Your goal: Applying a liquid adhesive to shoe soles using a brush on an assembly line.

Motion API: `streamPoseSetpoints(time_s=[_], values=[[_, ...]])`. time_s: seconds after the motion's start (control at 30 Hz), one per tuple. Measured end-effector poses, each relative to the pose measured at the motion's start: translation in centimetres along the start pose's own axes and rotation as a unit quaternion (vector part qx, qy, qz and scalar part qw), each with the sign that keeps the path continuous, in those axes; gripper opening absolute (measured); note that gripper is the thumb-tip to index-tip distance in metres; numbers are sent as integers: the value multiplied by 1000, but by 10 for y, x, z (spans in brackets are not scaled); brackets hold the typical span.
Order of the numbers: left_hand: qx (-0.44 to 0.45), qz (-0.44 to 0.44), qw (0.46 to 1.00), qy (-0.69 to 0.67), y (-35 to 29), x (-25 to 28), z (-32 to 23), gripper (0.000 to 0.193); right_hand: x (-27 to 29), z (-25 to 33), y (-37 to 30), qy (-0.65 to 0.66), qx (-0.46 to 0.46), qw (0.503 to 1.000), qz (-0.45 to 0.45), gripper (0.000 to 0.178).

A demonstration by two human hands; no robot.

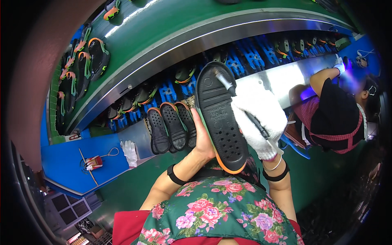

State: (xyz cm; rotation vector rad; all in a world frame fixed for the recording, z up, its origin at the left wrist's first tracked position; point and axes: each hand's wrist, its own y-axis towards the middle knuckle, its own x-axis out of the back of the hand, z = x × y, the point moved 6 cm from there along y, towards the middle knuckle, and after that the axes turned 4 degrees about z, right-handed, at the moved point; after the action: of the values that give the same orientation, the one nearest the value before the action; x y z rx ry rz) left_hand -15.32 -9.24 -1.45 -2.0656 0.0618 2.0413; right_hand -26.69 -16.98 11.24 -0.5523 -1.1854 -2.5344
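A black sole (220, 118) with an orange and green edge is held up in front of my chest, its perforated face toward me. My left hand (204, 141), bare, grips it along the left edge. On my right hand (261, 114) is a white glove. The fingers are closed round a slim dark-handled brush (222, 80), whose pale tip rests at the upper end of the sole. Part of its handle is covered by the glove. Just left of my left hand, several similar black soles (173, 126) stand in a row on the metal ledge.
Ahead, blue racks (249, 55) carry several shoes below a green conveyor (163, 24). More shoes (98, 57) lie at upper left. A blue table (65, 157) holds a red container (94, 162) and a white glove (129, 153). A co-worker (339, 114) works on the right.
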Motion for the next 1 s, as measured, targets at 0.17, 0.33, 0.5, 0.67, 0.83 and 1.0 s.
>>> streamPoseSetpoints(time_s=[0.17,0.33,0.5,0.67,0.83,1.0], values=[[-54,-151,943,292,-2,28,4,110,-14,10,-17,-47,19,989,140,44],[-13,-156,944,290,-1,25,7,113,-9,8,-34,84,1,985,152,40],[-29,-13,987,155,1,26,10,109,0,1,-20,44,-33,997,54,40],[12,159,987,-9,3,34,2,117,-11,16,-15,103,3,991,82,24],[-42,37,988,144,10,35,-2,107,3,-5,-17,105,-59,993,-11,22],[-34,-103,928,355,-1,59,-14,110,-12,9,-25,120,21,986,118,37]])
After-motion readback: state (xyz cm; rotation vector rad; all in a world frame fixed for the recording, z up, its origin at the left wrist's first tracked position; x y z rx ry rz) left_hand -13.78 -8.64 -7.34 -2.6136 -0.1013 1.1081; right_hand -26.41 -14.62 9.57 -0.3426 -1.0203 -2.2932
